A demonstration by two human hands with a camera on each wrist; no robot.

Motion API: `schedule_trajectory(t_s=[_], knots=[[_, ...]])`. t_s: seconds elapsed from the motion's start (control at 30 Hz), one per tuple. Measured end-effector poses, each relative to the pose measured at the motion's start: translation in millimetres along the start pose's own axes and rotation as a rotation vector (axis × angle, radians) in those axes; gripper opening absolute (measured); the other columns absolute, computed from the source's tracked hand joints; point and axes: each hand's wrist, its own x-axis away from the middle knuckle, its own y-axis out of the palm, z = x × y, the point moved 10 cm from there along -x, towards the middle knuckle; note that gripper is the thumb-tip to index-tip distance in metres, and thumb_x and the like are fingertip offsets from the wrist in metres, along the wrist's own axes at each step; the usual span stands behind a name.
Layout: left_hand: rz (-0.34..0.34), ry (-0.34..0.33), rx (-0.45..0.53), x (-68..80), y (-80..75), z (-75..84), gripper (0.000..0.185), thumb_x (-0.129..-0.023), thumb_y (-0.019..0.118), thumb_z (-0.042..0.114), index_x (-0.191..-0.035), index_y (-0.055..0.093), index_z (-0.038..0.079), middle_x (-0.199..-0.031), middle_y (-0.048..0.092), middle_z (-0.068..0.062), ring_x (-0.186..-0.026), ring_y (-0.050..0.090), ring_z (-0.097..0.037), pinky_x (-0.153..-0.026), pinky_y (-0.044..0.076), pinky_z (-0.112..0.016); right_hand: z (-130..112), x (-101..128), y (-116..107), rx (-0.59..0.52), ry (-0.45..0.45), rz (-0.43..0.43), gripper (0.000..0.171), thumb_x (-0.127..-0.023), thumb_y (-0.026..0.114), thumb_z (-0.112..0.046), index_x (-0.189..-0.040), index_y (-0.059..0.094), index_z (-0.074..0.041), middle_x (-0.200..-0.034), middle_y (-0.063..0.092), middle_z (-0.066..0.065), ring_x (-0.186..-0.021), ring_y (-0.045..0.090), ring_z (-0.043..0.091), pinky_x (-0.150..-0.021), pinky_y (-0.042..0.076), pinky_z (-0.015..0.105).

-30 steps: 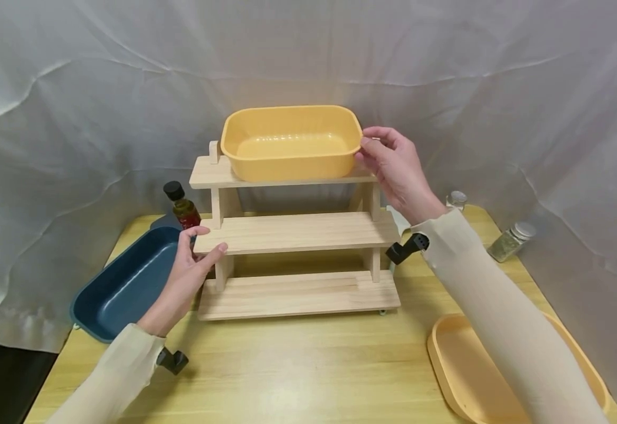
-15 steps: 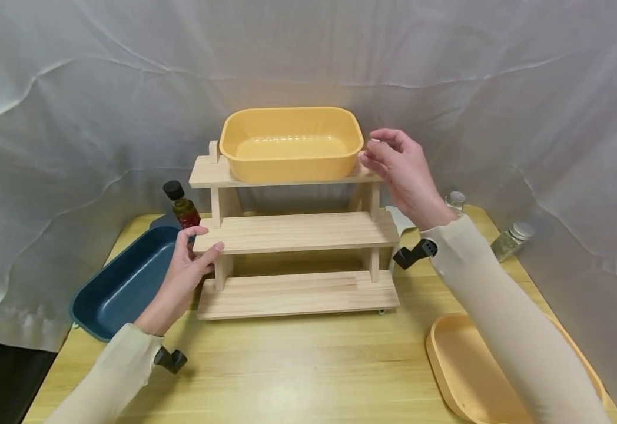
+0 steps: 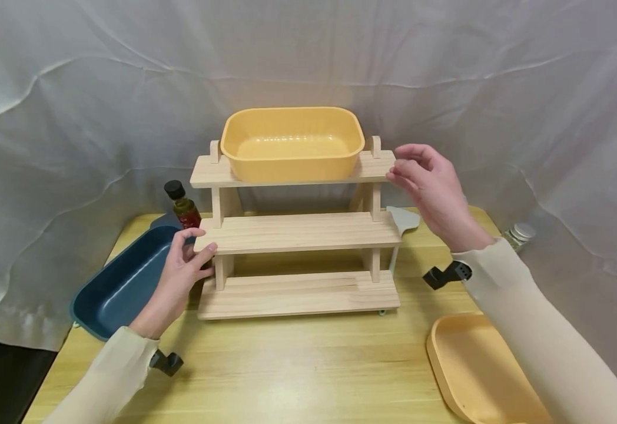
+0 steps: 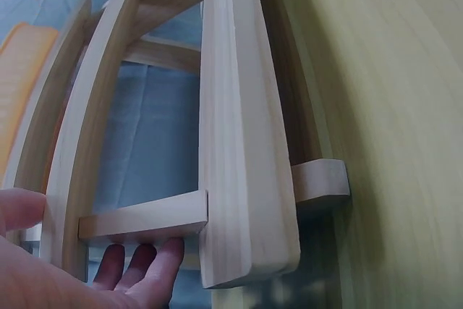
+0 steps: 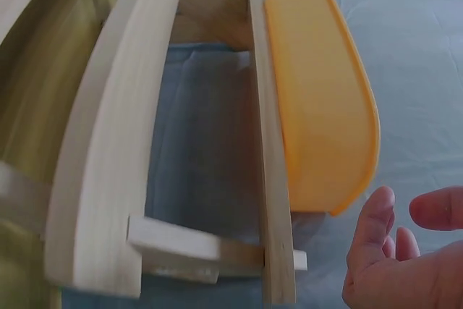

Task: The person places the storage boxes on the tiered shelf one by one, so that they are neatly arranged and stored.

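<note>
A three-tier wooden display rack [image 3: 298,232] stands on the table, and a yellow plastic basin [image 3: 292,171] sits on its top tier between two small upright end pieces. My left hand [image 3: 173,282] grips the left end of the middle shelf. In the left wrist view, its thumb [image 4: 22,208] is on one side of that board and the fingers [image 4: 166,262] reach the side support on the other. My right hand [image 3: 435,191] is off the basin, beside the right end of the top tier, fingers loosely bent with nothing between them. The right wrist view shows a gap between it and the basin.
On the left are a dark blue basin [image 3: 123,300] and a black-capped bottle [image 3: 183,206] of dark liquid. A pale spatula [image 3: 404,219] lies behind the rack's right side. Further right are a glass jar [image 3: 519,234] and a light orange basin [image 3: 483,365], partly behind my sleeve.
My right hand has let go of the yellow basin's right rim and moved right and down. The basin stays on the top tier. My left hand has shifted slightly left along the shelf end.
</note>
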Motion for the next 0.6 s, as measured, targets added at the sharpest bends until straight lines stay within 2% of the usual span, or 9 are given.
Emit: schedule_trajectory(t_s=[0.23,0.47,0.6], knots=[[0.010,0.010,-0.026,2.4,-8.3,-0.9,0.050,-0.110,0.068,0.035,-0.150,0.040,0.024,-0.143,0.049,-0.015,-0.130,0.055,-0.029,-0.107,0.054,-0.051,0,17,-22,0.003,0.011,-0.020,0.021,-0.109,0.065,-0.002,-0.129,0.060,0.000,-0.113,0.059,0.011,-0.102,0.066,0.020,-0.098,0.057,0.026],[-0.002,0.020,-0.049,4.8,-8.8,-6.7,0.053,-0.110,0.068,0.037,-0.153,0.038,0.023,-0.142,0.050,-0.017,-0.128,0.057,-0.026,-0.100,0.059,-0.041,5,38,-54,0.161,0.079,-0.036,0.029,-0.110,0.069,-0.016,-0.134,0.058,-0.004,-0.120,0.057,0.008,-0.105,0.062,0.020,-0.095,0.056,0.024],[-0.002,0.032,-0.059,4.8,-11.5,-5.5,0.054,-0.110,0.068,0.038,-0.153,0.037,0.024,-0.139,0.051,-0.016,-0.127,0.057,-0.026,-0.098,0.060,-0.039,9,48,-72,0.173,0.095,-0.047,0.029,-0.110,0.070,-0.017,-0.134,0.059,-0.005,-0.122,0.056,0.008,-0.108,0.060,0.020,-0.094,0.056,0.022]])
